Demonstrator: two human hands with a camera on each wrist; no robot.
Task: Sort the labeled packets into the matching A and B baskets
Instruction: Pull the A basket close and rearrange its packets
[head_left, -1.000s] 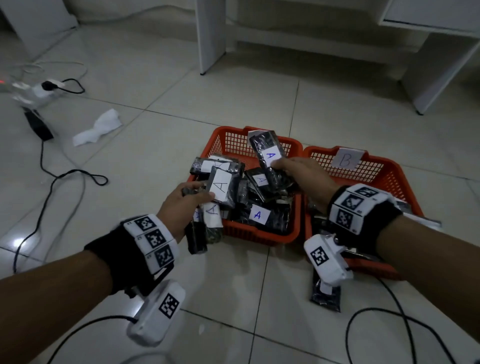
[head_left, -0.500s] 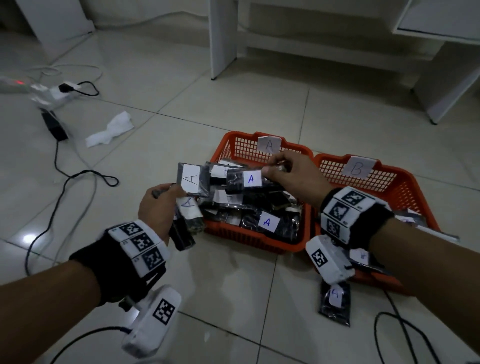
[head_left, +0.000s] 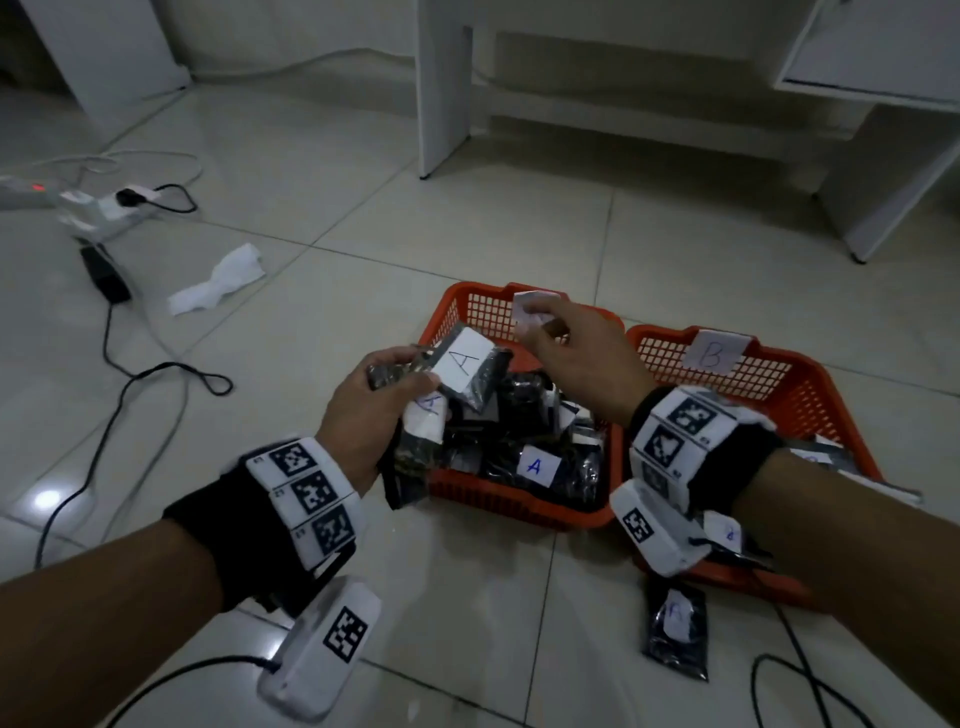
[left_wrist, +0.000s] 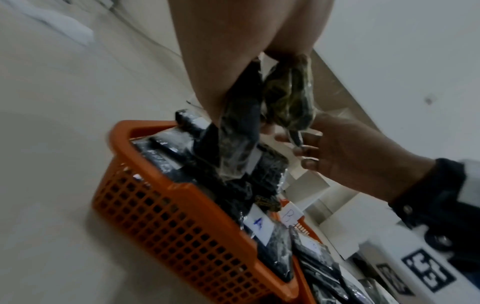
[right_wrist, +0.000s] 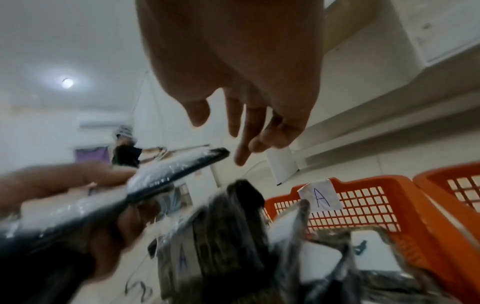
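Two orange baskets sit side by side on the tiled floor. Basket A (head_left: 519, 512) is heaped with dark packets bearing A labels (head_left: 537, 465); basket B (head_left: 810, 384) carries a B tag (head_left: 714, 356). My left hand (head_left: 410, 369) grips a bundle of A packets (head_left: 465, 364) over basket A's left edge; the left wrist view shows the dark packets (left_wrist: 241, 123) hanging from its fingers. My right hand (head_left: 540, 332) hovers over the back of basket A, and its fingers (right_wrist: 246, 127) are relaxed and hold nothing. One packet (head_left: 675, 631) lies on the floor in front of basket B.
A power strip (head_left: 104, 208) with black cables and a crumpled white tissue (head_left: 218, 280) lie on the floor to the left. White furniture legs (head_left: 441, 88) stand behind the baskets. Another cable (head_left: 810, 691) loops at the bottom right.
My right hand has let go of the A packet it was holding. That packet now sits on top of the bundle in my left hand, which has risen a little.
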